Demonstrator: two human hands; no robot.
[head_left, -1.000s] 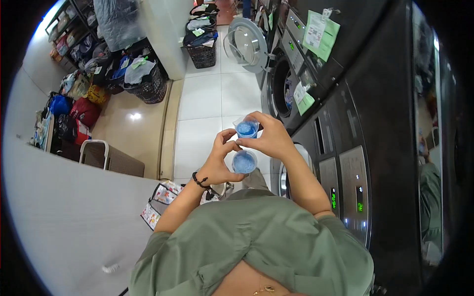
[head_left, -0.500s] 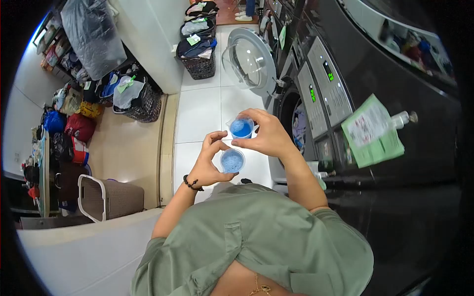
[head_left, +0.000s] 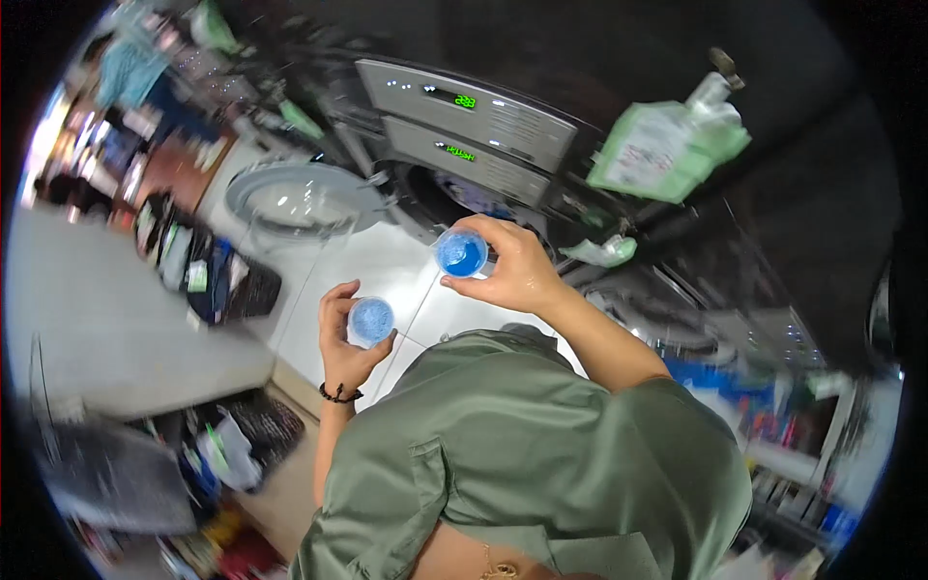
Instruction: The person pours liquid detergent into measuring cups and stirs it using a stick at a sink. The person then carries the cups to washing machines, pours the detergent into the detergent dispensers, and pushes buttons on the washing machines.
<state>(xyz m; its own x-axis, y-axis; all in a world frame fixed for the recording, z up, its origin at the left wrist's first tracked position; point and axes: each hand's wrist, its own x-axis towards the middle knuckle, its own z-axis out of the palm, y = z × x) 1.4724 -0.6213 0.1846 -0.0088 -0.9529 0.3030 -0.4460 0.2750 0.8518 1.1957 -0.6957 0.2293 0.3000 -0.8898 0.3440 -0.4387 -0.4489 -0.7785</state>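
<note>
My left hand (head_left: 346,350), with a dark bracelet at the wrist, is closed round a small clear cup of foamy light-blue liquid (head_left: 371,321). Higher and to the right, my right hand (head_left: 517,266) grips a second clear cup (head_left: 460,253), which holds deeper blue liquid with some foam. The two cups are apart, both held over the white tiled floor (head_left: 358,261). Just beyond the right hand is the dark opening of a front-loading machine (head_left: 435,198) with laundry inside.
An open round machine door (head_left: 304,203) juts out at the upper left. Control panels (head_left: 474,111) and a green-white tag (head_left: 657,155) are on the dark machines. Laundry baskets (head_left: 253,290) stand at left. A person (head_left: 145,82) is at the far upper left.
The view has swung round toward the machines and blurred at its edges. My hands have moved farther apart, each still holding its cup.
</note>
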